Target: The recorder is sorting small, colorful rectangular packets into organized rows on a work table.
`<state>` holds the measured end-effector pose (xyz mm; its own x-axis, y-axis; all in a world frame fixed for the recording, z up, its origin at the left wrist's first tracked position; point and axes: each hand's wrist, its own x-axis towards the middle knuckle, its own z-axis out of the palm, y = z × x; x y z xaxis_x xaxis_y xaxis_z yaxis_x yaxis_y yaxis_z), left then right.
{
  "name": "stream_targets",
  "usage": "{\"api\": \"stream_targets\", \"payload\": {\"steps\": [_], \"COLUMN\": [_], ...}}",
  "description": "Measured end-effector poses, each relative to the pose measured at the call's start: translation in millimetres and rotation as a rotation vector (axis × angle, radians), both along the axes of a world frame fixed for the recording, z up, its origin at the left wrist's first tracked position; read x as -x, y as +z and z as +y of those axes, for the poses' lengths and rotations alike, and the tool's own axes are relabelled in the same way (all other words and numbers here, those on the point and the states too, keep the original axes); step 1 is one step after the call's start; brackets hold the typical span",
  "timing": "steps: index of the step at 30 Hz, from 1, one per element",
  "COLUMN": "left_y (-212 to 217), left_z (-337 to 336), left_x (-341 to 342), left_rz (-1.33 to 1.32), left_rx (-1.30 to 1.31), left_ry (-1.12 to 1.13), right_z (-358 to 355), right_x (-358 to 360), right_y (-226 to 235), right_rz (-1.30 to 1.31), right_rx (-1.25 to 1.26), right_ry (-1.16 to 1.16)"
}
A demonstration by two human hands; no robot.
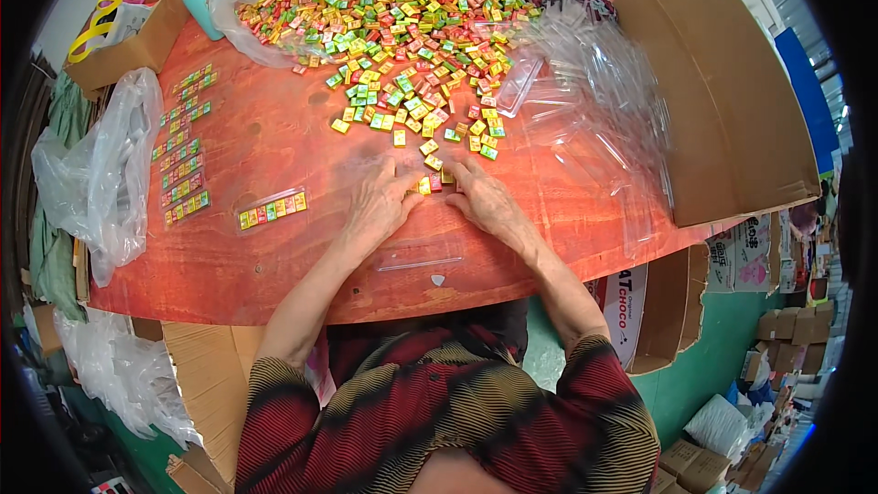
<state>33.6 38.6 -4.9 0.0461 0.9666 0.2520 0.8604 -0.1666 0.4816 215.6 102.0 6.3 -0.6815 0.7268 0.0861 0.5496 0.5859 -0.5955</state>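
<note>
Head view showed the left hand [377,203] and the right hand [489,203] near the middle of the frame, facing each other across a short row of small coloured boxes [435,182], each with fingers partly bent and thumb set apart from the index finger; whether the fingertips gripped the boxes could not be told. Just below lay a clear plastic tray [421,265], while a filled tray [273,209] sat left of centre, a heap of similar boxes [393,9] covered the top centre, and a jumble of clear trays [604,73] lay at upper right.

head-worn fisheye view, downward onto hands [378,199]
</note>
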Motion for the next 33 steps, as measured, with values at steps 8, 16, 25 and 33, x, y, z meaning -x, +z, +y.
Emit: {"api": "stream_targets", "payload": {"steps": [8, 16, 25, 33], "left_y": [5.2, 7.8, 11.1, 0.7], "left_z": [-4.9, -5.0, -8.9, -9.9], "left_x": [-4.4, 15.1, 21.9, 17.1], "left_rz": [0.014, -0.148, -0.204, -0.184], "left_rx": [0.078, 0.105, 0.165, 0.093], "left_ry": [-0.014, -0.096, -0.107, -0.133], "right_z": [-2.7, 7.7, -6.4, -13.8], "right_x": [2.2, 0.3, 0.9, 4.7], "right_y": [2.3, -0.5, 15.4, -1.8], "right_rz": [-0.122, -0.007, -0.056, 0.006], "right_rx": [0.038, 0.098, 0.144, -0.064], "right_ry": [0.008, 0.087, 0.064, 0.048]}}
